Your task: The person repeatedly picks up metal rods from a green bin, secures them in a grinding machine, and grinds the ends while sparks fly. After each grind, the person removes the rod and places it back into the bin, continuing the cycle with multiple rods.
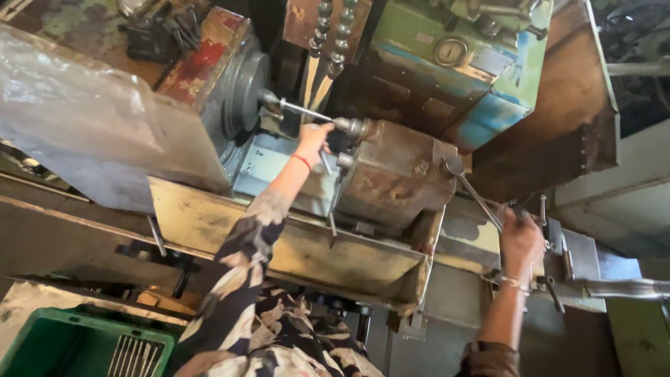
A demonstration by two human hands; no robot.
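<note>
Two bare hands work at an old, rusty lathe, seen from above. Nearest the camera, at seven o'clock, a green plastic crate [84,345] sits low beside the person's patterned sleeve [241,279]. Just beyond it, a worn yellowish chip tray [209,220] runs along the front of the machine.

At four o'clock the right hand [520,241], a thin bangle on its wrist, is shut around the end of a long metal lever [478,195]. The fingers wrap the handle's tip, so the lever sits inside the fist and slants up toward ten o'clock to a round hub on the rusty brown carriage block [394,174].

Farther in, near the centre, the left hand [314,136], with a red thread at its wrist, reaches up to a slim steel rod [307,112]. The rod lies level, just above the fingers at their twelve o'clock, spanning from the grey chuck [244,87] at ten o'clock to the block's holder at three o'clock. Its fingers curl loosely; whether they grip or only touch anything, I cannot tell.

Farthest, at one o'clock, stands a green and blue housing [481,63].
</note>
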